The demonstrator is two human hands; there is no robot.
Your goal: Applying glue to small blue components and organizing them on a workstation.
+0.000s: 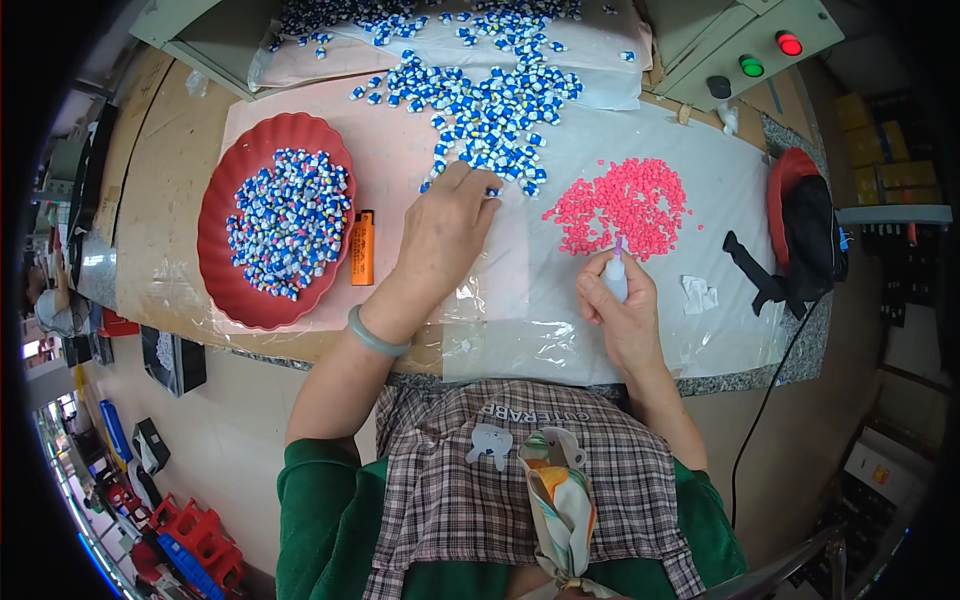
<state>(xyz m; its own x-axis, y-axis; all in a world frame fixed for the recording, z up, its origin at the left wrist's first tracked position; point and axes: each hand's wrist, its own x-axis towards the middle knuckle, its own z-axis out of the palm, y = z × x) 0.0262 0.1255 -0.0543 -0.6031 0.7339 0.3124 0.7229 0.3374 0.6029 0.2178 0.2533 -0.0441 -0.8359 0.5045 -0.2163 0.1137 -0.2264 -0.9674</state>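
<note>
My left hand (447,225) reaches to the lower edge of a spread of small blue-and-white pieces (490,125). Its thumb and fingertips are pinched around one blue-and-white piece (492,191). In my right hand (622,310) is a small white squeeze bottle (616,280), held upright-tilted with its purple tip (618,243) pointing away from me. The tip is at the near edge of a pile of tiny pink pieces (640,205). Whether it touches one of them, I cannot tell.
A red scalloped dish (215,215) heaped with blue-and-white pieces stands left, beside an orange box cutter-sized item (363,248). At right are crumpled white paper (699,294), a black strap (752,272) and a red dish under black cloth (790,190). A machine panel with buttons (751,66) borders the back.
</note>
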